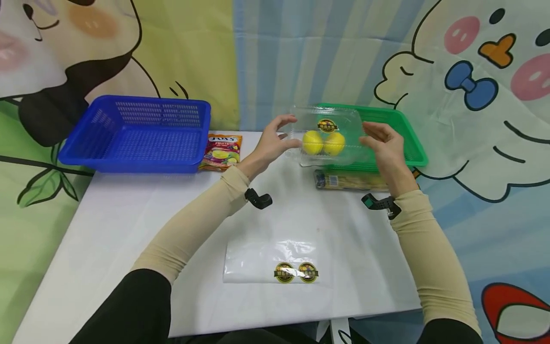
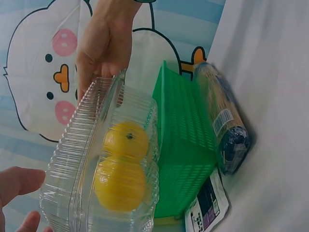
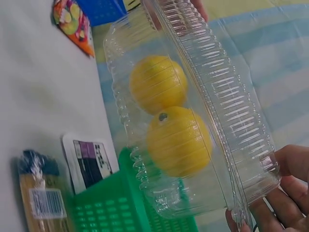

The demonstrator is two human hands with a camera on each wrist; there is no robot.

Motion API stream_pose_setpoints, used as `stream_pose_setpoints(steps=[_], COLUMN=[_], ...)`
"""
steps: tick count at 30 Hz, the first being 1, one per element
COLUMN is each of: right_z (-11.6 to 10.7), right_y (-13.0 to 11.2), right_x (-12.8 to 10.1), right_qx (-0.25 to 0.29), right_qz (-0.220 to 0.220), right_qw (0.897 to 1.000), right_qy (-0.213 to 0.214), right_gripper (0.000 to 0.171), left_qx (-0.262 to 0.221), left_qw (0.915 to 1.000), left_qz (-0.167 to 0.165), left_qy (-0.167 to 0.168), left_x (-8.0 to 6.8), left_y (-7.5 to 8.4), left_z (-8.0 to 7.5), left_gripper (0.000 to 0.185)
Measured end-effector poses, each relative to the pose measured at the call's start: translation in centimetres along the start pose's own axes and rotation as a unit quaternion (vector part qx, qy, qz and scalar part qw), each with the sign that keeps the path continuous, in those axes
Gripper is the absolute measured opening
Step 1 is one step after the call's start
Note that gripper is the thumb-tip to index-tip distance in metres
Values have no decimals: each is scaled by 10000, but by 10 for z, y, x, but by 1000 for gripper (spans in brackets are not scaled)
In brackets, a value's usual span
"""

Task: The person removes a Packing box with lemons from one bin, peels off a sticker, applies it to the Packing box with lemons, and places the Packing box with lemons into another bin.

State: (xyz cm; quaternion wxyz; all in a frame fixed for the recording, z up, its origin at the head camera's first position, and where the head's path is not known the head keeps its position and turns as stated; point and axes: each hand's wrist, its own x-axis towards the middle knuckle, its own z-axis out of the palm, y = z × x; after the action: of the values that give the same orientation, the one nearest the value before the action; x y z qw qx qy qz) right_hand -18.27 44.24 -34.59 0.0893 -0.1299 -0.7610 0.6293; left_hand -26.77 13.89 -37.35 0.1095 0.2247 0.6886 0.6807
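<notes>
A clear plastic clamshell box (image 1: 309, 122) is held up in front of the green basket (image 1: 410, 136), its lid down. Two yellow round fruits (image 3: 178, 141) lie side by side inside it. In the head view a round gold-and-black sticker (image 1: 327, 125) shows on the box. My left hand (image 1: 275, 138) holds the box's left end, thumb and fingers spread around it. At the opposite end my right hand (image 1: 386, 145) grips the edge between thumb and fingers. Part of the right fingers is hidden behind the plastic in the left wrist view.
At the back left stands a blue basket (image 1: 142, 167), with an orange candy bag (image 1: 221, 152) beside it. A wrapped bundle of thin sticks (image 1: 350, 180) lies before the green basket. A white-and-black packet (image 2: 208, 203) is near that basket. A clear bag with stickers (image 1: 253, 263) lies in front.
</notes>
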Motion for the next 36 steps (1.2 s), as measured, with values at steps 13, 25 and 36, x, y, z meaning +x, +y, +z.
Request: stream_pose_setpoints(steps=[13, 25, 36], right_z=[-32, -57, -77], right_y=[4, 7, 7], right_x=[20, 32, 43], right_qx=[442, 555, 1029], right_qz=[-146, -173, -207], right_qw=[9989, 9972, 9936], right_qy=[104, 469, 416], right_gripper=[48, 47, 46], left_qx=[126, 380, 600], left_qw=[9995, 9970, 9961], left_qz=[-106, -475, -425], left_qy=[-260, -476, -480], left_x=[29, 54, 70], left_y=[0, 9, 15], left_z=[27, 50, 65], left_gripper=[62, 71, 70])
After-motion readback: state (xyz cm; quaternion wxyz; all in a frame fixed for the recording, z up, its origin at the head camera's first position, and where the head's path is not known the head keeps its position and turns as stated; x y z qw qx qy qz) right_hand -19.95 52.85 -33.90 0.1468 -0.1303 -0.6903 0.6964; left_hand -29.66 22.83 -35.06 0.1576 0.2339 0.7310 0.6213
